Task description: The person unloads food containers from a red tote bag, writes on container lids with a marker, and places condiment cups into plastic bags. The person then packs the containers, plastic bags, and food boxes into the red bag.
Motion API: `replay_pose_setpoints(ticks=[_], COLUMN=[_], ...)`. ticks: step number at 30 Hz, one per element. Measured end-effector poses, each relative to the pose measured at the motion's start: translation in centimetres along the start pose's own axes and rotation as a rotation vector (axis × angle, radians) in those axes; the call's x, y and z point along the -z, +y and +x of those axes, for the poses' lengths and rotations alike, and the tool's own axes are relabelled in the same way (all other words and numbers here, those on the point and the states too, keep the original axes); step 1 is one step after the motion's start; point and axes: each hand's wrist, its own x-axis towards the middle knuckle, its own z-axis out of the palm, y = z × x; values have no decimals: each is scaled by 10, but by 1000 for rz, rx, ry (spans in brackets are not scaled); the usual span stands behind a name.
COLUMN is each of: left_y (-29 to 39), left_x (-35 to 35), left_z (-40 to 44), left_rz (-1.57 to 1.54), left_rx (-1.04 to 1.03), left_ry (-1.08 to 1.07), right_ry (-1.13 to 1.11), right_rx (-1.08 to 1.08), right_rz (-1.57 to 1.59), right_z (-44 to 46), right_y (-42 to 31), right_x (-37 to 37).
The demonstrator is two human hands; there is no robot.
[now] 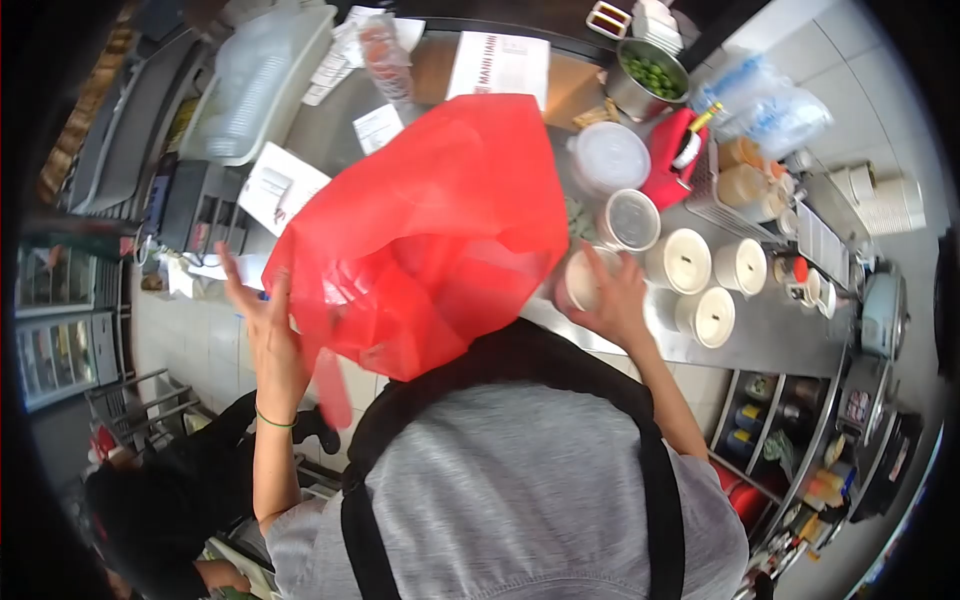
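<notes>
A large red plastic bag [430, 230] stands in front of my chest, its upper part wide and crumpled, its inside partly visible. Beside its left edge is my left hand [262, 310], fingers stretched apart; whether they touch the bag is hard to see. My right hand [618, 305] spans the rim of a lidded tub [578, 282] at the bag's right side, thumb on the near side and fingers across the top. The bag partly hides this tub. Near it stand several white lidded tubs [680, 262] and a clear-lidded tub [630, 220].
On the steel counter [790, 335] are a large round container [608, 158], a red jug-like item [672, 160], a pot of green pieces [648, 85] and a basket of bottles [720, 205]. A white box [498, 65] lies beyond the bag. A person in black [170, 490] is at lower left.
</notes>
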Motion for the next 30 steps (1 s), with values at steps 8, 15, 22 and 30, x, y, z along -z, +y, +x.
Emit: replay_pose_setpoints(ticks=[8,15,22,30], left_y=[-16,-13,-11,-27], left_x=[8,24,26,34], left_z=[2,29,44,29], left_rz=[-173,-736,-854,-763], left_rx=[-133,65,84,36], left_ry=[-338,-644,-444,-376], right_ry=[-340,-157,342,-523], right_rx=[654,676,888,654], right_rz=[530,165,88,205], right_z=[34,105,133,131], right_y=[-78,-189,-222,-216], right_x=[124,33,-70,-28])
